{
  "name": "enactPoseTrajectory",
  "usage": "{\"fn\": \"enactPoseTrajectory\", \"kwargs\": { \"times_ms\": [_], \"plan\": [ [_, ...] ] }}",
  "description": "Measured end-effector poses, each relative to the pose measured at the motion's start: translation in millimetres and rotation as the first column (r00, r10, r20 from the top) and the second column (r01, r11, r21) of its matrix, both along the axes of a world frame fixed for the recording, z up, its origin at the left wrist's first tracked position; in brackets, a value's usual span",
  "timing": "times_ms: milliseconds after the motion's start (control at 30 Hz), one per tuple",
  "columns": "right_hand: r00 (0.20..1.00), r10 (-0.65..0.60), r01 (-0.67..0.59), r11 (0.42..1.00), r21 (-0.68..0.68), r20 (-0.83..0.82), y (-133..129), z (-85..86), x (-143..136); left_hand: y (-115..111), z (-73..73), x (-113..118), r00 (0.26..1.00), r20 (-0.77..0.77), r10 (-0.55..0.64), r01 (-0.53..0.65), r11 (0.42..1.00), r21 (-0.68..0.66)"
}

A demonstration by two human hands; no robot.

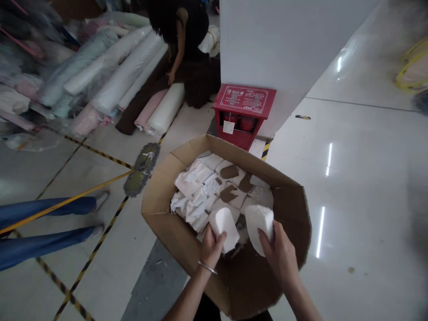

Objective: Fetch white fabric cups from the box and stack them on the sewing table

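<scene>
Holding white pieces (223, 229), both hands (211, 247) (281, 255) face a red cabinet's (241, 141) blurred lettering (245, 99).

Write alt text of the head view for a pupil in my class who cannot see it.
Left hand and right hand each hold a thick white piece over an open cardboard box partly filled with mostly white scraps. Beyond the box stands a red cabinet; towards the upper left, another person bends beside wrapped rolls on the floor.
</scene>
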State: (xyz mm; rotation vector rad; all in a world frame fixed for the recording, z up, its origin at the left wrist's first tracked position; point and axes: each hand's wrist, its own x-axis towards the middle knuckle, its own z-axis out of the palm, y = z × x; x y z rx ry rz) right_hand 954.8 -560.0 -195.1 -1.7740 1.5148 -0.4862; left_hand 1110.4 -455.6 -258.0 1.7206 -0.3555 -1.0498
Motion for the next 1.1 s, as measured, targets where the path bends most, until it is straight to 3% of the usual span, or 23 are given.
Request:
{"fn": "enactPoseTrajectory", "kwargs": {
  "times_ms": [133, 267, 467, 633, 767, 867, 1000, 1100],
  "plan": [
    [0.982, 0.147, -0.173, 0.95, -0.261, -0.116, 12, -3.7, 23, -2, 24.6, -27, 0.999, 0.027, 0.025, -0.025, 1.0, -0.011],
    [0.936, 0.277, -0.34, 0.872, -0.351, -0.218, 30, -0.6, 43, -6, 42.9, -37, 0.997, 0.078, -0.001, 0.001, 1.0, -0.001],
    [0.911, 0.336, -0.411, 0.798, -0.44, -0.24, 30, 11.7, 51, -3, 63.0, -21, 0.989, 0.144, -0.039, 0.036, 0.999, 0.021],
    [0.908, 0.339, -0.419, 0.751, -0.51, -0.248, 18, 31.6, 48, 3, 82.7, 1, 0.987, 0.163, -0.011, 0.013, 1.0, -0.013],
    [0.917, 0.296, -0.398, 0.735, -0.549, -0.267, 13, 43.4, 45, 7, 83.8, 11, 0.986, 0.146, 0.077, -0.077, 0.997, -0.009],
    [0.923, 0.279, -0.383, 0.738, -0.556, -0.266, 19, 39.6, 46, 9, 79.3, 4, 0.985, 0.082, 0.154, -0.154, 0.988, -0.012],
    [0.895, 0.37, -0.446, 0.738, -0.506, -0.25, 38, 26.6, 51, 7, 74.6, -19, 0.973, -0.102, 0.207, -0.214, 0.975, -0.065],
    [0.877, 0.427, -0.48, 0.75, -0.455, -0.22, 49, 26.6, 52, 7, 69.1, -30, 0.927, -0.262, 0.269, -0.294, 0.954, -0.059]
  ]
}}
